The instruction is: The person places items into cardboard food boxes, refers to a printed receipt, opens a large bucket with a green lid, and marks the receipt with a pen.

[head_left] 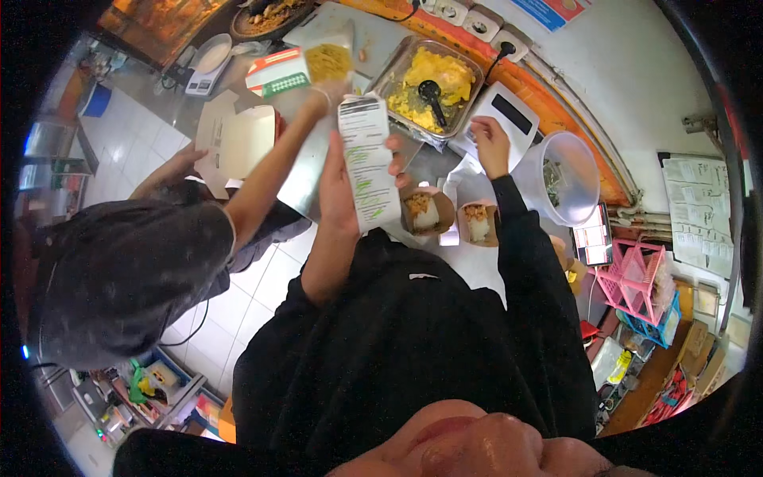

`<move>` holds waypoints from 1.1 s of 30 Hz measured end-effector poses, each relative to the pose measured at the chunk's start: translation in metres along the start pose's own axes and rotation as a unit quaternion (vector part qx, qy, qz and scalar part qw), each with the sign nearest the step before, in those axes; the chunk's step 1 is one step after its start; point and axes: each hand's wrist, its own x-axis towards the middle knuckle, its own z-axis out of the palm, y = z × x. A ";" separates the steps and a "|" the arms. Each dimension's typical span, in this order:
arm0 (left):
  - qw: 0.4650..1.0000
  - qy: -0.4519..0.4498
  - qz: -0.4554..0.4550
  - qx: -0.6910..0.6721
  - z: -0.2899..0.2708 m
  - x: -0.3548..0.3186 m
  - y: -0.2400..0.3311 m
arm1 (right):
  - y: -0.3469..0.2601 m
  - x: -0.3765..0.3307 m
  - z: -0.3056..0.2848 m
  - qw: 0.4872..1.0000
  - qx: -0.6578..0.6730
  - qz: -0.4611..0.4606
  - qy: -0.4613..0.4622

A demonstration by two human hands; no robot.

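Note:
My left hand (342, 187) holds up a long white paper receipt (367, 163) with green highlighter marks. My right hand (489, 143) rests on a white receipt printer (509, 119) on the counter. Below the receipt stand two brown paper bowls (429, 211) (479, 224), each with rice and a yellow-brown topping. A metal tray of yellow food (433, 83) with a black scoop (433, 95) lies just beyond. A co-worker on my left reaches an arm (278, 159) over the counter and holds a container of yellow noodles (327, 60).
A clear plastic tub (568, 179) stands right of the printer. Open white takeaway boxes (238, 139), a kitchen scale (208, 63) and a plate of food (270, 16) lie at the counter's left. Pink and blue baskets (640, 286) and a small tablet (592, 234) are at my right.

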 end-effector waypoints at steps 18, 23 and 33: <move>0.990 0.066 -0.067 -0.102 -0.049 0.018 0.022 | 0.039 0.133 0.044 0.885 -0.440 -0.081 -0.126; 0.990 0.060 -0.092 -0.093 -0.053 0.016 0.012 | 0.018 0.140 0.030 0.890 -0.411 0.027 -0.196; 0.986 0.130 -0.091 -0.045 -0.060 0.014 0.003 | 0.000 0.136 0.039 0.889 -0.415 0.011 -0.191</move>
